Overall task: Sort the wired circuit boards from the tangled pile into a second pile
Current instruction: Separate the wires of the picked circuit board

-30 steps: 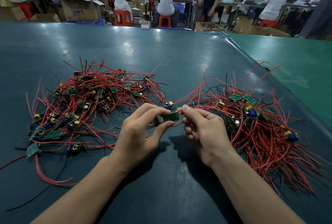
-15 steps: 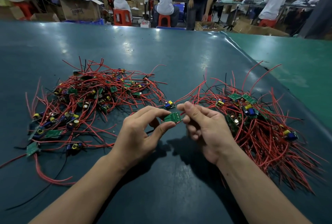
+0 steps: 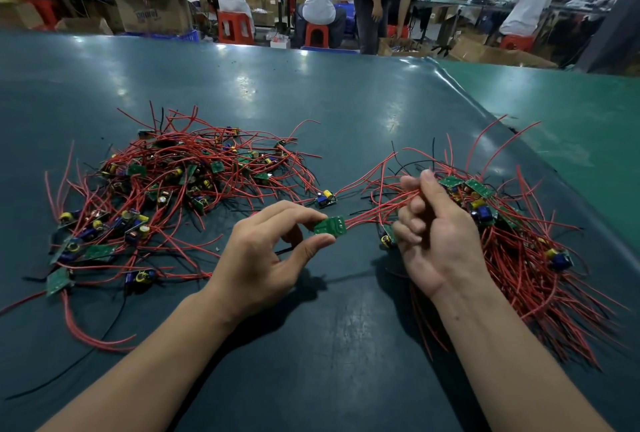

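Two tangled heaps: left pile [image 3: 166, 196] and right pile [image 3: 512, 234] on dark table [image 3: 311, 102]. Between them, green circuit board [image 3: 330, 226] pinched by left hand [image 3: 263, 255]; its red wires [image 3: 374, 215] gripped in curled right hand [image 3: 440, 234]. Loose board [image 3: 325, 198] just behind.

We see bare desk [image 3: 311, 102] toward its far edge and along its near edge; wire piles, left [image 3: 166, 189] and right [image 3: 512, 241], block both sides.

Left hand [image 3: 263, 255] pinches green board [image 3: 330, 226]; right hand [image 3: 436, 223] apparently grips its red wires [image 3: 374, 215].
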Available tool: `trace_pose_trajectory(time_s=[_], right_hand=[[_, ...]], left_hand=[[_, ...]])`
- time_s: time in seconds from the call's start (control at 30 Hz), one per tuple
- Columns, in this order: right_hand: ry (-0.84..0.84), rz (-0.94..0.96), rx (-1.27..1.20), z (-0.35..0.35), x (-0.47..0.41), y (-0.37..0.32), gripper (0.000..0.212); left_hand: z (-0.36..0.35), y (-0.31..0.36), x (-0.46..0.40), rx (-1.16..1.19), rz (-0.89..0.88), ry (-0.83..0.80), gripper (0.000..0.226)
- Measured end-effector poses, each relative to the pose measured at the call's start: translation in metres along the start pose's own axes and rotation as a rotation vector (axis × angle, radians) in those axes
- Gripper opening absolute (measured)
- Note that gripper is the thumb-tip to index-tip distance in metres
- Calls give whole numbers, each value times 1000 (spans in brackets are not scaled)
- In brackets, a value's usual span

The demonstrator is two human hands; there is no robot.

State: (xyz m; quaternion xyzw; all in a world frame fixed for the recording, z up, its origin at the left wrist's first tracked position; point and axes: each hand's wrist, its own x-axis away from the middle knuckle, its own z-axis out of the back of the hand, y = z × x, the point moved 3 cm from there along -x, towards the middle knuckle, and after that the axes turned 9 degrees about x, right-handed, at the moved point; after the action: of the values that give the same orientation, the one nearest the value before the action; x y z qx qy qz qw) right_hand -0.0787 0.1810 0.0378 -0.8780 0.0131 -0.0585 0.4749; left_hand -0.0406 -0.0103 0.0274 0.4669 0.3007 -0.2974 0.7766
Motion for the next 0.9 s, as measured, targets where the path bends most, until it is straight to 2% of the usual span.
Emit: trace_pose_trajectory(time_s=[0.17,0.3,0.4,0.47,0.53,0.63,0.7,0.9], right_hand=[[-91,-96,-117,-2,5,-1,55],[-97,-102,-253,0,5,-4,54],[-99,-118,-268,0,5,3,59],[-173,-136,-110,-6,8,10,71],[-257,-96,157,-14,15,19,63],[-362,31,409,-26,29,29,33],[-298,98,430,-25,31,29,21],[-125,152,406,-18,22,13,13]], left_hand=[[0,1,-1,-3,-3,-18,22],[0,2,-1,-15,-7,-15,22],[5,1,-1,-61,-14,93,21],[12,0,-2,-106,-26,206,22],[13,-1,-2,-119,-36,250,23],[10,1,-1,-113,-48,202,23],[7,2,0,-86,-52,155,23],[4,3,0,-64,-48,133,22]])
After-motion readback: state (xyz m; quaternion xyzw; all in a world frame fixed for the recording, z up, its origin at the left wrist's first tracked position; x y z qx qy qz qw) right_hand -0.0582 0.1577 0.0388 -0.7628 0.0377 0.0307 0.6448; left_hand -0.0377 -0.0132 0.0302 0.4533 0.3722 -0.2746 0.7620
